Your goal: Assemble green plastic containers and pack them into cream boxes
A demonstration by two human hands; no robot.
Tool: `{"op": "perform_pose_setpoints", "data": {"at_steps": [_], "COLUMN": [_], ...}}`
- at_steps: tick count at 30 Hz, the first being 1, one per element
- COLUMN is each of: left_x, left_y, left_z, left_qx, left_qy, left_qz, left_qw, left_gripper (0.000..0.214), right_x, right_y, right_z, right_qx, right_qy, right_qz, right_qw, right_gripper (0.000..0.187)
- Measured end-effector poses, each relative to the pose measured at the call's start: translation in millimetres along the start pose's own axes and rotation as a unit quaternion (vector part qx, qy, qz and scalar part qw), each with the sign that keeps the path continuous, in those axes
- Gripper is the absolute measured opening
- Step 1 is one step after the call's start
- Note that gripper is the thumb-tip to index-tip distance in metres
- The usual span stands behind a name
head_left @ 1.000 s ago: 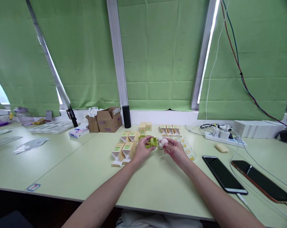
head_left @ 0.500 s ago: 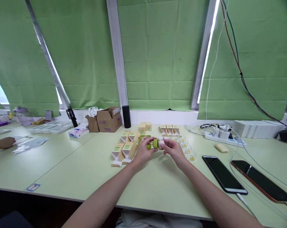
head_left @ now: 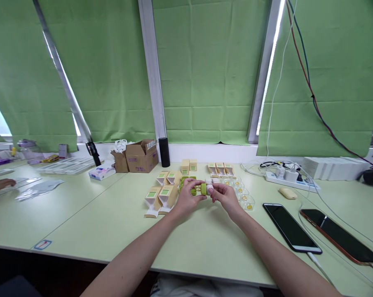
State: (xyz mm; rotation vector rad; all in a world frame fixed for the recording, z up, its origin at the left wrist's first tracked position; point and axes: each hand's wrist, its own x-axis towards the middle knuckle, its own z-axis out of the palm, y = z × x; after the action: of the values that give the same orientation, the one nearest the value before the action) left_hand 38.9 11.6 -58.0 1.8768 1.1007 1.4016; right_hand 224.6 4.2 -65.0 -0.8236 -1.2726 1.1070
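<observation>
My left hand (head_left: 188,198) is closed on a small green piece (head_left: 201,189), held just above the pale green table (head_left: 112,222). My right hand (head_left: 224,196) pinches a small white piece (head_left: 209,189) that is pressed against the green one's right end. Left of my hands lie several tan open cartons with green labels (head_left: 161,194). Right of my hands stands a row of clear cups with yellow contents (head_left: 243,194). More small tan boxes (head_left: 220,168) stand behind.
Two phones (head_left: 291,227) lie at the right with cables, beyond them a power strip (head_left: 289,177) and a cream case (head_left: 288,192). Brown cardboard boxes (head_left: 141,156) and a black cylinder (head_left: 164,152) stand by the sill. Another person's hand (head_left: 1,184) rests far left.
My hands have come together: the white piece now meets the green piece, which were apart a second ago. The other person's hand at far left came into view and drew back a little.
</observation>
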Motion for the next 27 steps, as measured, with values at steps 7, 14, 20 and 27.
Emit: {"op": "perform_pose_setpoints", "data": {"at_steps": [7, 14, 20, 27], "left_x": [-1, -2, -3, -5], "left_y": [2, 4, 0, 9], "left_z": [-1.0, -0.3, 1.3, 3.2], "left_qx": [0.01, 0.025, 0.026, 0.095], "left_qy": [0.0, -0.005, -0.004, 0.002], "left_qz": [0.014, 0.008, 0.018, 0.113], "left_qw": [1.0, 1.0, 0.999, 0.989], "left_gripper": [0.051, 0.05, 0.049, 0.049], "right_x": [-2, -5, -5, -4], "right_y": [5, 5, 5, 0], "right_z": [1, 2, 4, 7], "right_qx": [-0.012, -0.05, -0.046, -0.017], "right_qy": [0.005, -0.003, 0.01, 0.035], "right_qz": [-0.021, -0.047, -0.042, -0.05], "right_qw": [1.0, 0.998, 0.998, 0.998], "right_gripper": [0.057, 0.053, 0.053, 0.055]}}
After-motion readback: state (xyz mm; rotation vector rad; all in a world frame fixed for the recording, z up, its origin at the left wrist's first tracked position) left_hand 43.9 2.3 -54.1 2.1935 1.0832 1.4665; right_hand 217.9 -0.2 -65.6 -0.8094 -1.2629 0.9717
